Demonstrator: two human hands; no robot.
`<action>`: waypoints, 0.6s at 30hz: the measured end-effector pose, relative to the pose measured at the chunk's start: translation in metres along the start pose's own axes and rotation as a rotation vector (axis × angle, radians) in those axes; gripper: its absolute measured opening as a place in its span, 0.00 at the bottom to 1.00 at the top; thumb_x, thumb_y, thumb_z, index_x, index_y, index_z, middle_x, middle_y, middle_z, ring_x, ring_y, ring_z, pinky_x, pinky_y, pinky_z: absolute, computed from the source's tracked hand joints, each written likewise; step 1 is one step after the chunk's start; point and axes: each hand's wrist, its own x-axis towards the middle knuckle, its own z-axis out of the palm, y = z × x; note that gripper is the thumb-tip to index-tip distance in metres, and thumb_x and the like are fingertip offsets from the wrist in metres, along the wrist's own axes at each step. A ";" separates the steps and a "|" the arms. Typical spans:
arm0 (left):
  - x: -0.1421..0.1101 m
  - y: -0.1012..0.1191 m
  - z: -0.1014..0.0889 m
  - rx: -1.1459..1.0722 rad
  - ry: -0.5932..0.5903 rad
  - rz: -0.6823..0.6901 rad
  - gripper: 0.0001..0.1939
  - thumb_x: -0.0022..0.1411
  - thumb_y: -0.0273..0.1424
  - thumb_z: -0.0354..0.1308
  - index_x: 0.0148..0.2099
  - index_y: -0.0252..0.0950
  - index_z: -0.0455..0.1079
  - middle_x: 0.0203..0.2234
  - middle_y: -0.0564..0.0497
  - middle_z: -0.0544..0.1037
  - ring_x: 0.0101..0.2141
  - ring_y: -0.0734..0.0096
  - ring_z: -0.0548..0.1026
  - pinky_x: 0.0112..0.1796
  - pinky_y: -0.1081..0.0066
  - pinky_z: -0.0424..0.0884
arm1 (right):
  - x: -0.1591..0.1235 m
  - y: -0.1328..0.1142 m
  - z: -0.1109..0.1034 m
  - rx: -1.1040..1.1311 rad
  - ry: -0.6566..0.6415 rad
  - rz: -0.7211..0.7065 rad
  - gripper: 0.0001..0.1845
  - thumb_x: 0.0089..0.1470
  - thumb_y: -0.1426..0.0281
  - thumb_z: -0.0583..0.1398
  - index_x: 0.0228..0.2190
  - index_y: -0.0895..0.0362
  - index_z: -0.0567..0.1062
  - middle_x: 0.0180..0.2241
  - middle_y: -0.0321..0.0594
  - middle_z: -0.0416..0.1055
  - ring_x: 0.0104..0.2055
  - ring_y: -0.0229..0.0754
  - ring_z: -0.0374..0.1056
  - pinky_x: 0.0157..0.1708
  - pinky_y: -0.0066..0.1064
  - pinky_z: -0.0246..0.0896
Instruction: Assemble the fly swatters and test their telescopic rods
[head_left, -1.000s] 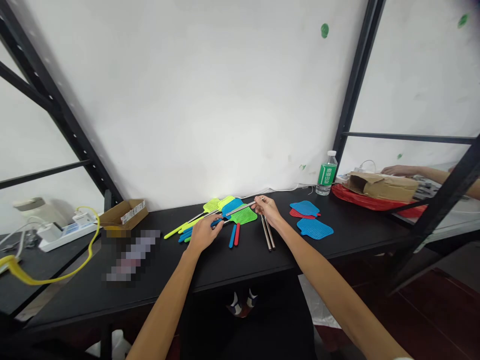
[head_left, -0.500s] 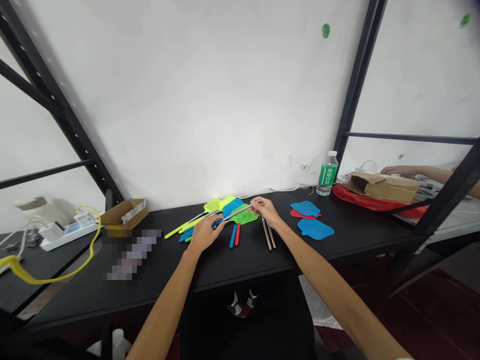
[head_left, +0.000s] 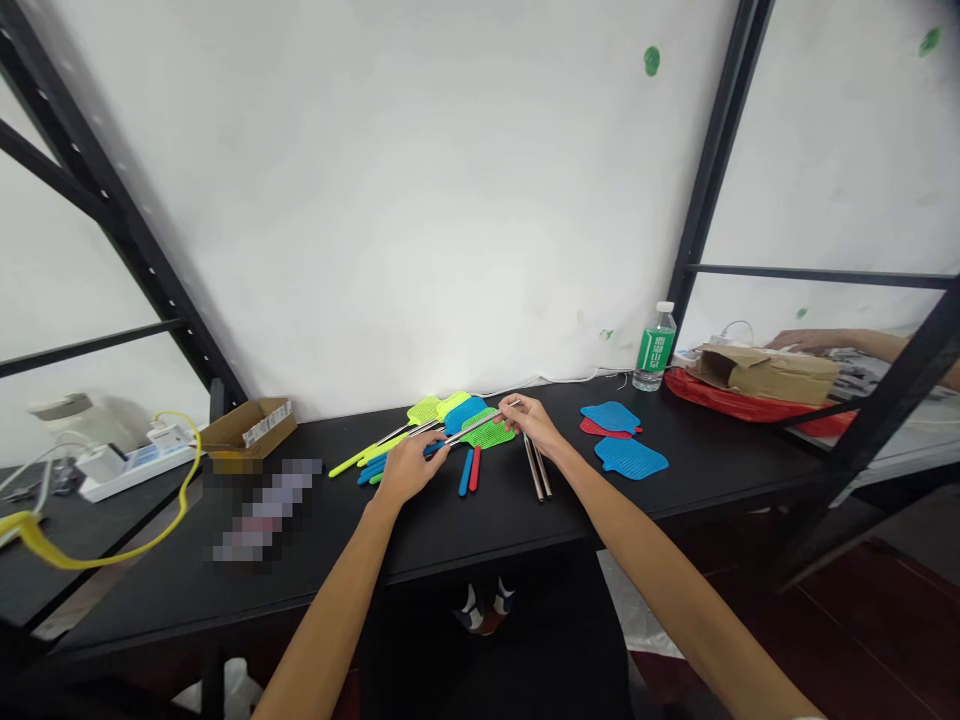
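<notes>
My left hand (head_left: 407, 468) is closed around a blue fly swatter handle (head_left: 433, 447). A thin metal rod (head_left: 480, 422) runs from that handle up to my right hand (head_left: 529, 416), whose fingers pinch its far end. Whether the rod sits inside the handle or only meets it, I cannot tell. Behind them lie fly swatters with yellow, blue and green heads (head_left: 489, 431). In front are a loose blue handle (head_left: 466, 472) and a red handle (head_left: 475, 469). Two metal rods (head_left: 537, 468) lie below my right hand.
Loose blue swatter heads (head_left: 631, 458) and a red one (head_left: 600, 428) lie on the right. Farther back stands a water bottle (head_left: 655, 348). On the left are an open cardboard box (head_left: 255, 430) and a yellow cable (head_left: 184, 490). Another person's hand (head_left: 806, 340) shows at far right.
The rod in my right hand has shifted slightly down and left, its near end now at the blue handle in my left hand. The loose parts on the table stay put.
</notes>
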 end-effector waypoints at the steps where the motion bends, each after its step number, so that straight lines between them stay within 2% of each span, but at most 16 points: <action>1: 0.000 0.000 0.000 0.004 -0.002 0.000 0.17 0.65 0.43 0.51 0.47 0.43 0.76 0.42 0.51 0.82 0.38 0.62 0.78 0.38 0.67 0.70 | 0.000 0.000 0.000 0.000 0.000 0.004 0.19 0.46 0.52 0.66 0.32 0.55 0.76 0.28 0.41 0.77 0.22 0.35 0.66 0.18 0.24 0.52; 7: 0.000 -0.001 0.002 0.009 -0.005 -0.001 0.17 0.65 0.43 0.51 0.47 0.42 0.76 0.42 0.51 0.82 0.39 0.62 0.78 0.39 0.68 0.70 | -0.002 -0.004 0.001 -0.016 -0.041 0.026 0.17 0.46 0.54 0.66 0.31 0.55 0.76 0.28 0.40 0.78 0.22 0.35 0.67 0.19 0.24 0.54; 12: 0.000 0.001 0.000 0.006 0.000 -0.006 0.16 0.64 0.43 0.52 0.46 0.43 0.76 0.40 0.52 0.82 0.36 0.63 0.78 0.37 0.68 0.69 | -0.003 -0.004 0.002 -0.028 -0.041 0.039 0.17 0.47 0.55 0.66 0.32 0.55 0.77 0.28 0.40 0.77 0.22 0.35 0.67 0.18 0.24 0.54; 18: 0.000 0.001 -0.004 -0.003 0.088 -0.085 0.17 0.65 0.43 0.50 0.47 0.43 0.75 0.43 0.52 0.81 0.32 0.65 0.77 0.35 0.67 0.69 | 0.003 0.006 -0.002 -0.018 0.064 0.050 0.17 0.46 0.56 0.65 0.34 0.55 0.78 0.28 0.39 0.77 0.20 0.32 0.63 0.16 0.22 0.51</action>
